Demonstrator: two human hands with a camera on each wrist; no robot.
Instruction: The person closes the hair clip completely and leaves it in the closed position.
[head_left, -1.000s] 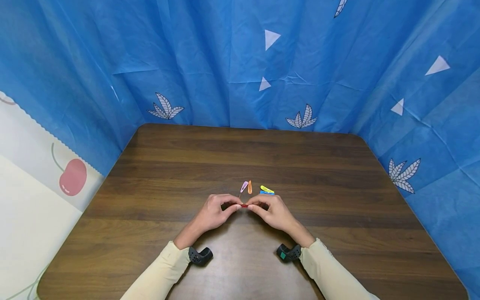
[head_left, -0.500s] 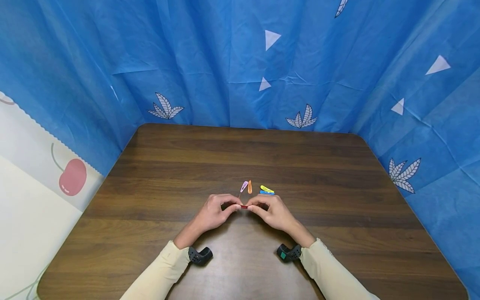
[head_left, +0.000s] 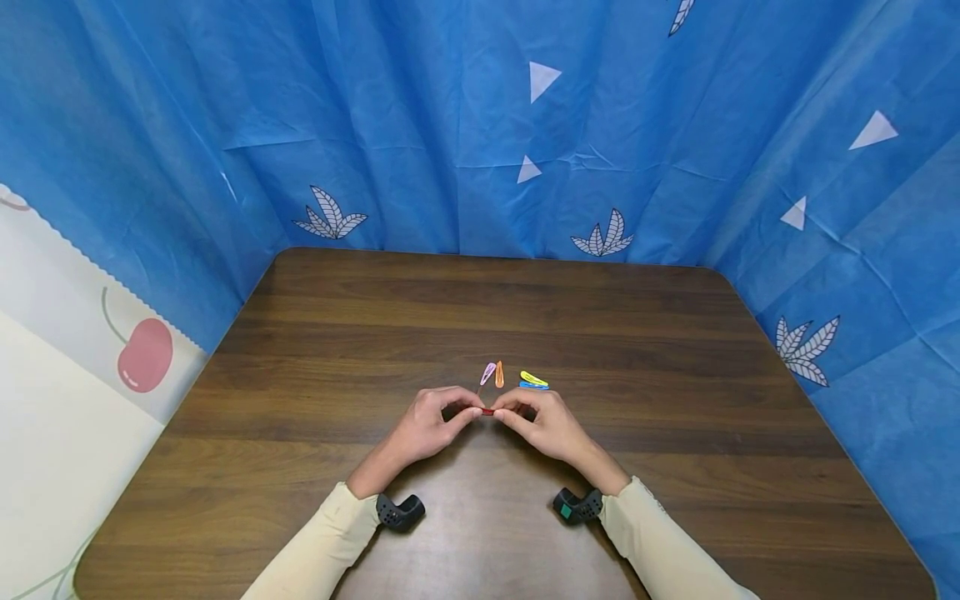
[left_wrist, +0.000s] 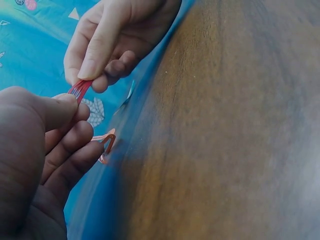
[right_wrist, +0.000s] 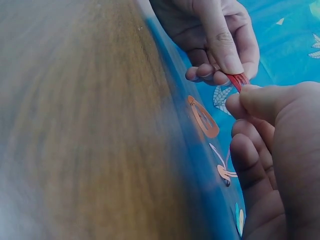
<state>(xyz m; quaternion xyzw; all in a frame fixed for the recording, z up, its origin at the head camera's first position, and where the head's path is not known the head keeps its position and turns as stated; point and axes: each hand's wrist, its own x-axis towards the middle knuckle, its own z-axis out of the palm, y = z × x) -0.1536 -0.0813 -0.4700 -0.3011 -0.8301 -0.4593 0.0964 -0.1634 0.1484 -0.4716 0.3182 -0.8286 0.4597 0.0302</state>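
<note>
The person's two hands meet over the table [head_left: 480, 317], and the grip they share is a small, tight one. The left hand [head_left: 431, 421] has thumb and forefinger closed on one end of a red hair clip [head_left: 487, 412]; the right hand [head_left: 549, 425] pinches the other end the same way. So the clip sits right in the grip, bridging the two sets of fingertips, with only a short stretch of red showing between them. From close by, at either wrist, I can see narrow strips and slits running along it, though I can't tell whether it is snapped or unsnapped. The spare fingers of both hands bend loosely beneath the pinch and have hold of nothing.

Just beyond the grip, on the tabletop, a pink clip [head_left: 488, 373] and an orange clip [head_left: 500, 374] lie side by side, both pointing roughly away from the person. Beyond the right hand's knuckles are a yellow clip [head_left: 534, 378] and, on its near side, a blue clip [head_left: 534, 386], so close that I can't tell if they touch.

Behind the grip, on the person's side, a dark band [head_left: 401, 512] sits at the left wrist and a second dark band [head_left: 577, 506] at the right, next to cream sleeves [head_left: 322, 533]. Well past the grip, a blue curtain [head_left: 412, 100] hangs along the table's far edge.
</note>
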